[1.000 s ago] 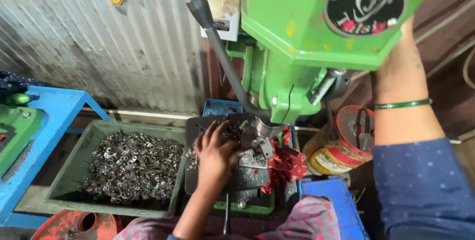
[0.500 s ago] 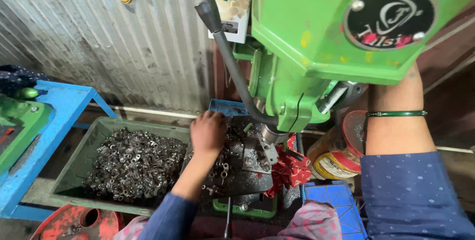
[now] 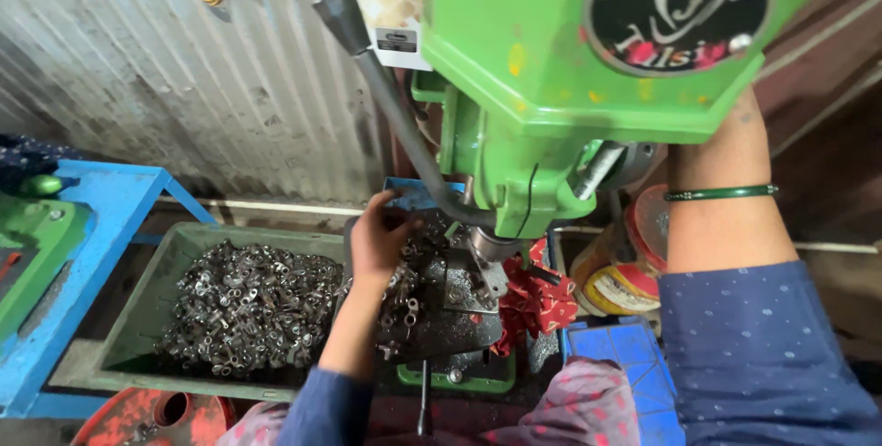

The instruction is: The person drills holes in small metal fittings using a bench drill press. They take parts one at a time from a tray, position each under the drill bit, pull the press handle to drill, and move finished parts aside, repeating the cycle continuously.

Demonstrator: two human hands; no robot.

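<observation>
The person's left hand point(image 3: 375, 239) reaches over the dark worktable point(image 3: 450, 304) of a green drill press point(image 3: 551, 88), fingers curled together among the small metal parts point(image 3: 404, 294) scattered on the table's far left corner; whether it actually pinches one of them cannot be told, since the fingertips are turned away from the camera. The right hand is hidden behind the machine's head, and only the right forearm with a green bangle point(image 3: 721, 193) shows rising up the right side, so its grip cannot be judged. The spindle point(image 3: 491, 246) hangs just right of the left hand, above a block-like fixture point(image 3: 464, 285) in the middle of the table. To the left, a grey-green tray point(image 3: 129, 317) holds a heap of the same small metal pieces point(image 3: 248, 304), and a red cloth point(image 3: 533, 304) lies bunched just right of the fixture. The main risk seems to be how close the left hand is to the spindle: if the quill came down or the bit turned while the fingers were near, they could be caught. The loose cloth near the spindle might also snag, and parts crowded at the table's edge could be knocked off by the wrist.
</observation>
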